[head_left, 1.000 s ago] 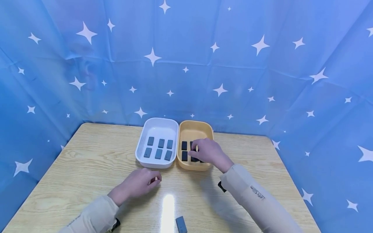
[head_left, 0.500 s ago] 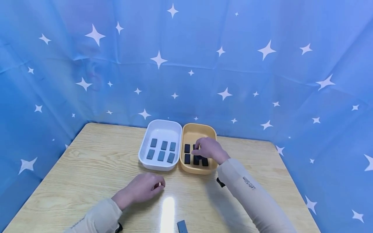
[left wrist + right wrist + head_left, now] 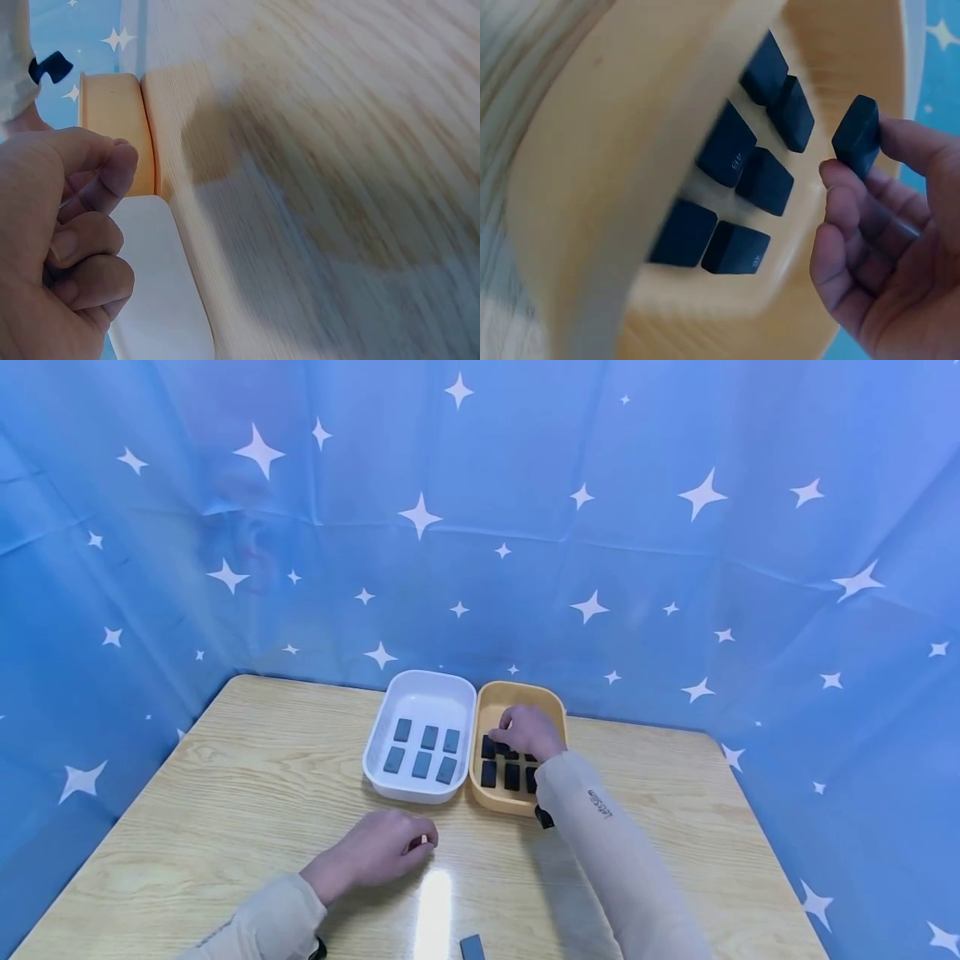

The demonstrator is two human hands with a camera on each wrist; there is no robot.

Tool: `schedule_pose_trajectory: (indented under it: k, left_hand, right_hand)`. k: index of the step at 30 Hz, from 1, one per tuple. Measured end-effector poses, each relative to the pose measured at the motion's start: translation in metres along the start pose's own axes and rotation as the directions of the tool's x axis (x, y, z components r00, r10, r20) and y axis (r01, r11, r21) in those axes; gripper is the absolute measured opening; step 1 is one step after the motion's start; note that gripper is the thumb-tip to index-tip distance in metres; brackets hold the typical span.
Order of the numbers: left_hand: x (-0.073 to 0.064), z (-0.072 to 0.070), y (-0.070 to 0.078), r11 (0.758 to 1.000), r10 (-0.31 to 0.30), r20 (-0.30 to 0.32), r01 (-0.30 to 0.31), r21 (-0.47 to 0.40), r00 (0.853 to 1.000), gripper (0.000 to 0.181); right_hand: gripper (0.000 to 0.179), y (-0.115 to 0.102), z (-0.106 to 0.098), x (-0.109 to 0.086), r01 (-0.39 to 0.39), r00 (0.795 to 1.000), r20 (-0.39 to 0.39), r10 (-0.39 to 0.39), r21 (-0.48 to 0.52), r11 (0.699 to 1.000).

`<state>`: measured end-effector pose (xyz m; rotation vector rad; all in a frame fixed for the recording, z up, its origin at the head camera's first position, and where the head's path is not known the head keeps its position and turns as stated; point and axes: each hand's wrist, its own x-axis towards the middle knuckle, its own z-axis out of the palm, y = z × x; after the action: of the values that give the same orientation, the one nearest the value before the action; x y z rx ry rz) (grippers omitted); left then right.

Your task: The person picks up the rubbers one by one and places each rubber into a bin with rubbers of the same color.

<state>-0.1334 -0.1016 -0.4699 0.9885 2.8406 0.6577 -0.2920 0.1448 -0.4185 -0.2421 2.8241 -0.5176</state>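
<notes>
My right hand (image 3: 531, 732) is over the yellow bin (image 3: 497, 696), pinching a small black eraser (image 3: 856, 135) between thumb and fingertips. In the right wrist view that eraser is tilted, raised above the bin floor. Several more black erasers (image 3: 727, 144) lie below in two rows, some marked 4B. The white bin (image 3: 418, 692) adjoins on the left, with several blue-grey erasers (image 3: 422, 765) in two rows. My left hand (image 3: 378, 847) stays above the table in front of the white bin, fingers loosely curled, nothing visible in them.
Another blue-grey eraser (image 3: 472, 947) lies at the front of the wooden table (image 3: 247, 777), partly cut off by the frame edge. Behind the bins hangs a blue curtain (image 3: 360, 552) with white stars.
My right hand has moved farther back within the yellow bin, from above the near row toward the far row, uncovering near erasers. The left hand stays in place while the head view shifts slightly.
</notes>
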Motion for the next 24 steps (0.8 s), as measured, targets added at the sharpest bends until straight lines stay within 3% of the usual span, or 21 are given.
schedule_pose_trajectory:
  k: [6, 13, 24]
  left_hand:
    - [0.003, -0.002, 0.003, 1.0, 0.005, -0.001, -0.005, -0.007, 1.0, 0.01]
    - [0.0, -0.001, -0.001, 1.0, -0.009, 0.014, 0.009, 0.002, 1.0, 0.01]
    - [-0.004, 0.002, -0.01, 1.0, -0.019, 0.002, 0.019, 0.011, 1.0, 0.011]
  right_hand:
    - [0.032, 0.002, 0.001, 0.022, -0.045, 0.998, 0.031, 0.045, -0.013, 0.999]
    - [0.034, 0.0, 0.01, 0.042, -0.088, 0.996, 0.006, 0.088, -0.043, 0.995]
    - [0.033, -0.005, 0.022, 0.065, -0.09, 0.996, -0.001, 0.09, -0.1, 0.991]
